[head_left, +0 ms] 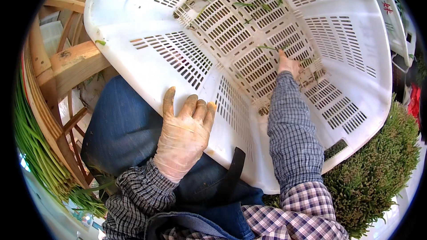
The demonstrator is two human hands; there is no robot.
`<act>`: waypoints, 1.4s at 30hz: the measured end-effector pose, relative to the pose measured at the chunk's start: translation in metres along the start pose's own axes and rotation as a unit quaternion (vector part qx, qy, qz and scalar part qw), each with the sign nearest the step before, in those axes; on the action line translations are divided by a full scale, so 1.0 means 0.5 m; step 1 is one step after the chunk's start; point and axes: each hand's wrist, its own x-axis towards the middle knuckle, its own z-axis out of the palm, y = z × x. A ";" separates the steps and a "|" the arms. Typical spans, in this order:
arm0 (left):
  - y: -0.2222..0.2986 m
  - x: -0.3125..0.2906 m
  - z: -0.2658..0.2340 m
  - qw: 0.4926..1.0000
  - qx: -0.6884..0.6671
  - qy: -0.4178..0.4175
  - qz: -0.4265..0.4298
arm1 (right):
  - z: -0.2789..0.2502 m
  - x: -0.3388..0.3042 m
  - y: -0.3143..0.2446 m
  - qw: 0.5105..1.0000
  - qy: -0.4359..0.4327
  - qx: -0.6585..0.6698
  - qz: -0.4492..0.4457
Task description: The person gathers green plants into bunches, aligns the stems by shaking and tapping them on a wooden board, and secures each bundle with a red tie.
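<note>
A large white slotted plastic basket (pixel 249 120) leans tilted before me, its mouth facing me, its lower part over my jeans. My left hand (pixel 184 138), in a thin translucent glove with stained fingertips, lies across the near rim. Its fingers are spread against the inner wall. Deep inside, my right hand (pixel 290 66) reaches down to the slotted bottom, fingers apart but partly hidden by the hand itself. A thin green leaf strand (pixel 268 47) lies at its fingertips; whether they touch it, I cannot tell. More green leaf scraps (pixel 253 4) are scattered over the far part of the bottom.
At left stands a wooden frame (pixel 80 62) with long green stalks (pixel 38 146) beside it. A dense mass of cut green stems (pixel 378 173) lies at right, close to the basket's rim. Another white basket (pixel 391 13) is at the upper right edge. A dark strap (pixel 235 166) overlaps the near rim.
</note>
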 end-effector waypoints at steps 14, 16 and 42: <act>-0.002 0.003 -0.009 0.999 0.034 -0.026 0.012 | 0.045 -0.004 -0.057 0.987 0.040 0.059 -0.141; -0.003 0.001 -0.013 0.998 0.039 -0.043 0.010 | 0.052 -0.003 -0.058 0.979 -0.003 0.132 -0.155; -0.005 0.016 -0.014 0.998 0.047 -0.038 0.027 | 0.060 -0.013 -0.345 0.817 0.082 -0.153 -0.551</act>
